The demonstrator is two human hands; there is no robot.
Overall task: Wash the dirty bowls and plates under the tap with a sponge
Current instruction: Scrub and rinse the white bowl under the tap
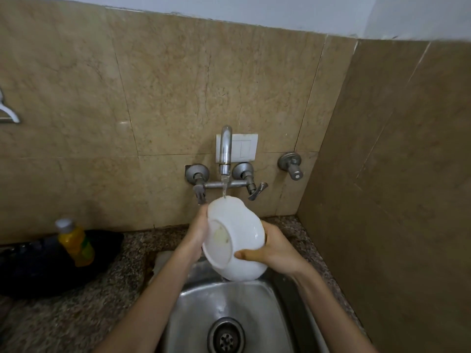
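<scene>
Tilted white bowl (pixel 238 234) under tap (pixel 225 149), right hand (pixel 276 248) around it; left hand (pixel 197 233): hold indiscernible.

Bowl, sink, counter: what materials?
Bowl: glazed white ceramic, possibly melamine; smooth gloss and a raised foot ring. Sink: stainless steel, by its grey brushed sheen and soft reflections. Counter: polished stone, likely granite, by its brown-grey speckle.

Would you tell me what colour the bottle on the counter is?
The bottle is yellow-orange with a grey cap; head view.
</scene>
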